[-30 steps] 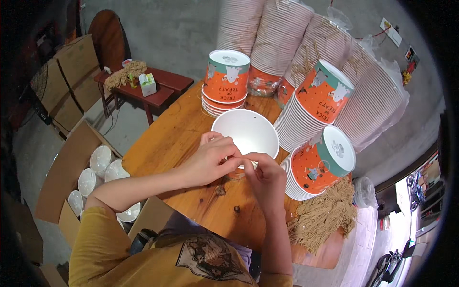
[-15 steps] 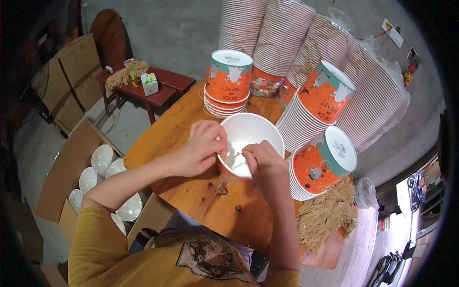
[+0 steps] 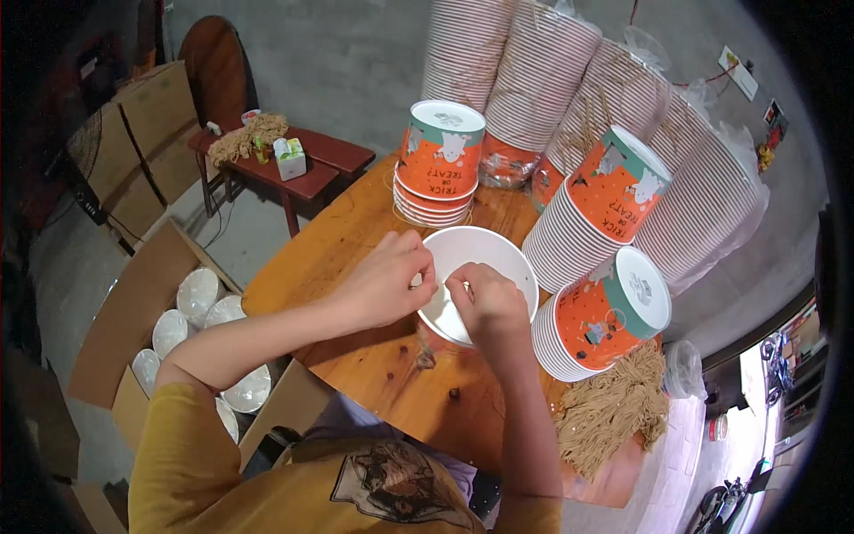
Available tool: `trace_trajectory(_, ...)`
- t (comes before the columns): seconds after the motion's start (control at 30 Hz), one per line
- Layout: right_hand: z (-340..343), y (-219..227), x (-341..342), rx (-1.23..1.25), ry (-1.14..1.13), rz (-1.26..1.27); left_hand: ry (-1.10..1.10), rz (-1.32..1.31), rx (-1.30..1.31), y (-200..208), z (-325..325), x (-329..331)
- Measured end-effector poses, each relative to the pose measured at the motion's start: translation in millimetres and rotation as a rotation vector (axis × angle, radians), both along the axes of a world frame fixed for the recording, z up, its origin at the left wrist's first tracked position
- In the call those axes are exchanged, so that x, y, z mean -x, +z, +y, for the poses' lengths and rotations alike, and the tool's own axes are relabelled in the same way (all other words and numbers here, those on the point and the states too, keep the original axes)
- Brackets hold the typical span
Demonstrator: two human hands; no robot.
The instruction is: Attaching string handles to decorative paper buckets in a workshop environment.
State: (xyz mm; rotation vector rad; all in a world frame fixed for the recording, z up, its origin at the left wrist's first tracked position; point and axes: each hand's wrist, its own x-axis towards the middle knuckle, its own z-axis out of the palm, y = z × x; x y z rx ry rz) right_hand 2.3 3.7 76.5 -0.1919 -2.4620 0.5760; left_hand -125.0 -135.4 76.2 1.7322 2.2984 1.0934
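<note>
A paper bucket (image 3: 489,244) stands mouth up on the wooden table in front of me, its white inside showing. My left hand (image 3: 391,274) is at its left rim, with thumb and fingers pinched together. My right hand (image 3: 491,307) reaches over the near rim into the mouth, fingertips pressed together. Whatever the fingers hold is too small or hidden to make out. To the right, a bundle of tan cords (image 3: 614,414) lies at the table's edge. Upside-down stacks of orange and green printed buckets, the left stack (image 3: 440,160) and the right stack (image 3: 592,329), stand around the open one.
Tall plastic-wrapped stacks of nested buckets (image 3: 551,62) line the back of the wooden table (image 3: 356,365). On the floor at left, an open cardboard box (image 3: 133,311) holds several wrapped white buckets. A red bench (image 3: 329,160) bears more tan cords and a tissue pack.
My hands remain at the bucket's mouth, with the right fingers shifted slightly within it. A short tan piece visible at the right fingertips earlier is no longer clear. The whole view has shifted slightly.
</note>
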Motion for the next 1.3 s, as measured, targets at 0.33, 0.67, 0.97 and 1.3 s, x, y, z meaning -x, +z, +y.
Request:
trace_trajectory(0.33,0,11,6,0.072,-0.155,-0.264,0.126,0.059,-0.007,-5,11,-5)
trace_trajectory(0.67,-3,13,10,-0.029,-0.28,-0.541,0.133,-0.001,0.453,28,16,4)
trace_trajectory(0.97,-12,17,16,-0.081,-0.278,-0.624,0.077,0.198,0.431,22,32,20)
trace_trajectory(1.3,-9,11,14,-0.068,-0.29,-0.606,0.061,0.017,0.45,25,30,25)
